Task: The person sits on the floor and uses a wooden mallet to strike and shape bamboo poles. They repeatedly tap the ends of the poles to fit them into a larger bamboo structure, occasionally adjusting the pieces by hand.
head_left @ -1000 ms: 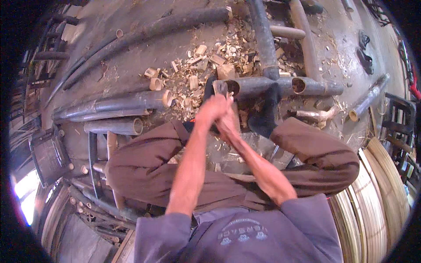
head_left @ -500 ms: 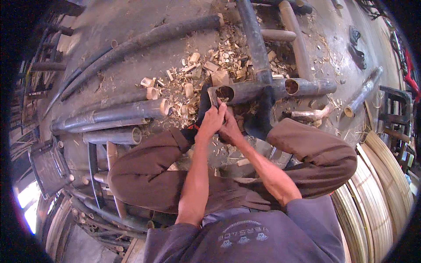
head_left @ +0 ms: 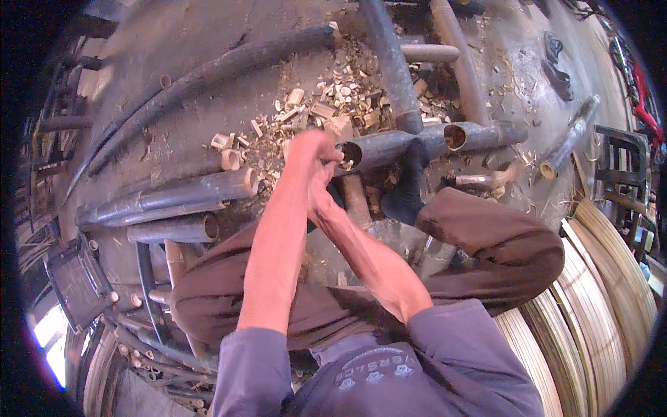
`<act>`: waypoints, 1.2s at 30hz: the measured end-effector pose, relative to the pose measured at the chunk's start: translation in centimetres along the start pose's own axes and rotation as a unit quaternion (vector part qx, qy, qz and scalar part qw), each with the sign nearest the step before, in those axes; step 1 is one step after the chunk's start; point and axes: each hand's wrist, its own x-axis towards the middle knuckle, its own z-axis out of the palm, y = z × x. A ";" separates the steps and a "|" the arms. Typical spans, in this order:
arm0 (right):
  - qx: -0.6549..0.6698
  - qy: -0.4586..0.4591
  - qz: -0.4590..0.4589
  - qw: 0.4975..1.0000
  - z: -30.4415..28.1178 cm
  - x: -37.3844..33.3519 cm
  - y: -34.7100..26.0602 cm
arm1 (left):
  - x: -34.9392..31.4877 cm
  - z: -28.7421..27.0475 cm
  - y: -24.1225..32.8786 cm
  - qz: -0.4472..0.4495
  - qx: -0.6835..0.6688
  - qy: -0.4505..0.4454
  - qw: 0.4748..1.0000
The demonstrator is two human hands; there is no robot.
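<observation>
Your left hand [head_left: 311, 144] and right hand [head_left: 322, 172] beside open-rimmed bamboo tube [head_left: 396, 147]; grip indiscernible; wood chips [head_left: 269, 165] occupy leftward gap.

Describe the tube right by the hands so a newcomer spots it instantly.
Find the wood chip pile in the upper middle. Just below its right side, a dark tube lies crosswise, partly covered in view by a dark-clad foot. Unlike the tubes at left, whose open ends face right, its open end faces left, beside the left hand and right hand.
</observation>
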 end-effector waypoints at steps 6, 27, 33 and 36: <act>-0.166 0.027 0.019 0.986 2.4 -6.3 -5.8 | -2.5 5.2 -1.7 0.046 -0.184 0.125 0.974; -0.368 -0.160 -0.037 0.915 -4.2 -5.1 -8.0 | -4.2 14.2 -1.4 -0.004 -0.602 0.301 0.740; 0.017 0.109 0.072 0.991 5.7 -2.5 -7.8 | -9.8 5.6 -2.4 0.048 -0.578 0.486 0.654; -0.132 -0.018 0.093 0.987 1.5 -4.8 -9.0 | -9.9 5.0 -3.5 0.040 -0.469 0.563 0.679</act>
